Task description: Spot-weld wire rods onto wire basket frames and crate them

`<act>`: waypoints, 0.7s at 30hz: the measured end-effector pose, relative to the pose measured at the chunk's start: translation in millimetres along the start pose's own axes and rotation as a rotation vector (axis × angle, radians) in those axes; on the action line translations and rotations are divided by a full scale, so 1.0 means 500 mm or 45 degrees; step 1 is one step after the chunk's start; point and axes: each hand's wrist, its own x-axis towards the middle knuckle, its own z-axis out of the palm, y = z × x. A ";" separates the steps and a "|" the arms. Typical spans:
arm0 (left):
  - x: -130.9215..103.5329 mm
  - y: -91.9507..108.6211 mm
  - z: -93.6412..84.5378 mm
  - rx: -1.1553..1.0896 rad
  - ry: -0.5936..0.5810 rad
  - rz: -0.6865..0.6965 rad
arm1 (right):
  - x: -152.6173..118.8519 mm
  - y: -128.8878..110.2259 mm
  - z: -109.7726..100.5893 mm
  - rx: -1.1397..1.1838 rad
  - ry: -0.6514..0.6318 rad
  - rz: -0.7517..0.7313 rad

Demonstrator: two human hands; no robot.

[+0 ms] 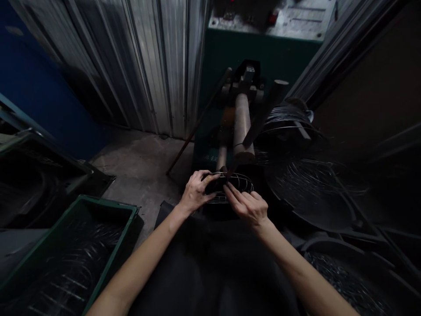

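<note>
the left hand (196, 189) pinches the left edge of a round, silvery wire cage (244, 179) at the near end of a grey metal cylinder (242, 123); the right hand (248, 204) extends a finger there, grip unclear, so a slipping left pinch could tilt it and trap that fingertip.

The left hand (196, 192) holds a round wire frame (244, 180); the right hand (250, 207) touches its near right side. A green crate (105, 202) stands near left.
</note>
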 end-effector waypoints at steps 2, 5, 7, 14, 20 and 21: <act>-0.002 -0.007 -0.006 -0.021 -0.013 0.049 | 0.004 -0.005 0.006 0.040 -0.007 0.039; -0.010 -0.024 -0.018 -0.119 -0.044 0.091 | 0.004 -0.012 -0.003 0.089 -0.040 0.095; -0.015 -0.036 -0.023 -0.185 -0.070 0.063 | -0.024 -0.011 -0.033 0.167 -0.119 0.190; -0.039 -0.051 -0.007 -0.331 0.037 -0.014 | -0.411 0.016 -0.208 -0.092 -0.846 1.574; -0.068 -0.023 -0.011 -0.493 0.104 -0.098 | -0.662 -0.035 -0.250 0.291 -1.490 1.912; -0.071 -0.015 -0.014 -0.505 0.098 -0.115 | -0.671 -0.049 -0.253 0.321 -1.404 1.925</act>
